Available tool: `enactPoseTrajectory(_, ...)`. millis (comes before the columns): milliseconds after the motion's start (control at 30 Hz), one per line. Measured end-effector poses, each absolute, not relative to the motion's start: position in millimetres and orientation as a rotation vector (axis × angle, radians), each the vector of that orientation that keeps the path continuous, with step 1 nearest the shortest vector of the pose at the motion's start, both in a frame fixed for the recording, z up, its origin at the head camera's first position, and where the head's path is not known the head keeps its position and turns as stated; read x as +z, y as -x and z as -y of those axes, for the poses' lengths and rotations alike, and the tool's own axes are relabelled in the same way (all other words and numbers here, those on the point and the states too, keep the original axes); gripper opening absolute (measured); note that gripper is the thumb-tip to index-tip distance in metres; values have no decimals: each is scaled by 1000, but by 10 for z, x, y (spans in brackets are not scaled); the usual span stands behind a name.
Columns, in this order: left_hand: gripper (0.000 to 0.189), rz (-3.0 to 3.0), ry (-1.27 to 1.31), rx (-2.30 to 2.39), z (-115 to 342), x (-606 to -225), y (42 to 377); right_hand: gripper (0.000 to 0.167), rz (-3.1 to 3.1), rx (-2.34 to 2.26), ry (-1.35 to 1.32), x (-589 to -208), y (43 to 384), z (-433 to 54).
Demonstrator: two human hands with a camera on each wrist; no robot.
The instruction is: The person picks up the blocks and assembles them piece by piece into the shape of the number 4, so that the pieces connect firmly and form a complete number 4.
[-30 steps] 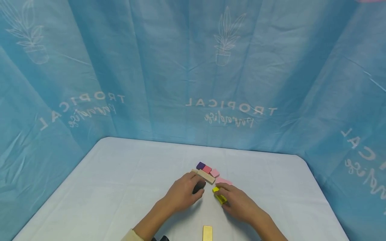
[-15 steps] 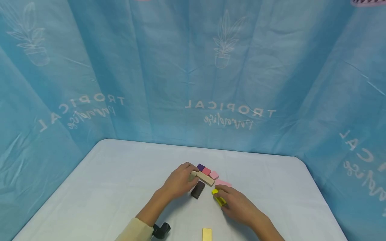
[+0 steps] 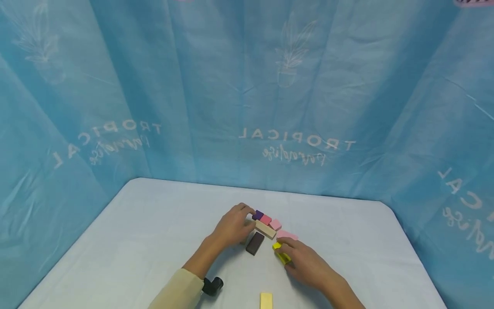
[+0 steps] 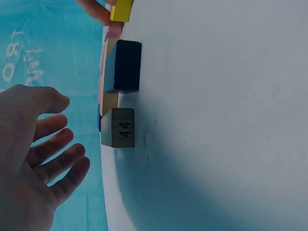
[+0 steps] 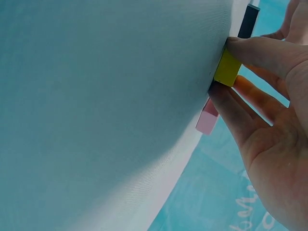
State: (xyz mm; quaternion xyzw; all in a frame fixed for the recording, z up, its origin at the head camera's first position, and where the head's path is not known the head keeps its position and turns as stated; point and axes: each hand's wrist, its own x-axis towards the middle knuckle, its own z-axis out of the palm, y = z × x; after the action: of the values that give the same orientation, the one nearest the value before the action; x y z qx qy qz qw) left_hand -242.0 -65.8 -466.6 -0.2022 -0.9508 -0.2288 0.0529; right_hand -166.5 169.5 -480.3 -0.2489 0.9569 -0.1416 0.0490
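Observation:
My right hand [image 3: 306,262] pinches a yellow block [image 3: 283,256] between thumb and fingers, low at the white table; the right wrist view shows the yellow block [image 5: 227,67] between the fingertips. My left hand [image 3: 233,226] is raised by the left end of the block row, its fingers relaxed and bent near the purple block [image 3: 257,215]. In the left wrist view the left hand [image 4: 36,149] holds nothing, beside a plain wooden block [image 4: 123,128] marked 44. A dark brown block [image 3: 255,243] lies between the hands, with a long pale wooden block [image 3: 265,229] just behind it.
Behind the pale block lie a red-pink block [image 3: 266,219] and a light pink block [image 3: 275,224]. Another pink block [image 3: 287,234] lies beyond my right fingers. A pale yellow block [image 3: 266,300] sits at the front. Blue printed curtains [image 3: 200,86] surround the white table [image 3: 173,214].
My left hand has moved from over the dark brown block back toward the purple block, uncovering the dark brown block and letting go of the plain wooden block. The right hand stays on the yellow block.

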Motion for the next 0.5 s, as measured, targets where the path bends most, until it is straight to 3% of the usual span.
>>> enactPoseTrajectory(500, 31, 2910, 612, -652, 573, -4742, 2659, 39, -2913, -438, 761, -4819, 1675, -1690)
